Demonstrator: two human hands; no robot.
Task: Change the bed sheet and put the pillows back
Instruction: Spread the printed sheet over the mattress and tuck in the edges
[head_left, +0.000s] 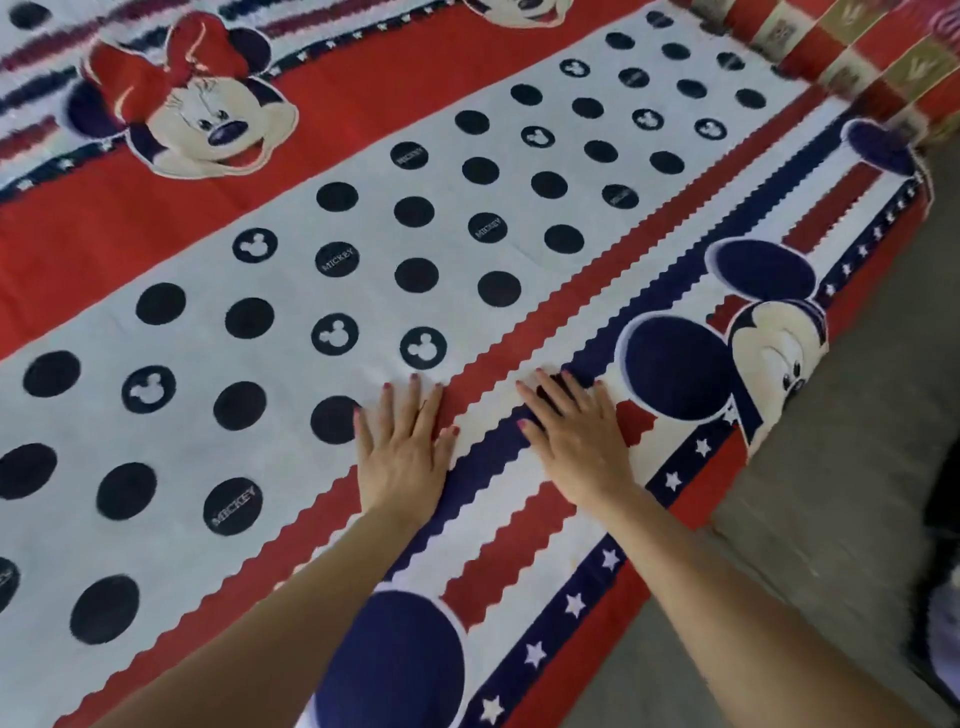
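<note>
A red, white and navy cartoon-mouse bed sheet (457, 218) lies spread flat over the bed, filling most of the view. My left hand (402, 449) rests palm down on its white dotted band, fingers apart. My right hand (579, 434) lies flat beside it on the zigzag stripes, close to the sheet's right edge. Neither hand holds anything. No pillow can be made out with certainty.
The bed's right edge runs diagonally, with grey floor (841, 467) beyond it. A red, white and gold patterned cloth or cushion (852, 57) sits at the top right corner. Something dark and blurred (943, 587) stands on the floor at the far right.
</note>
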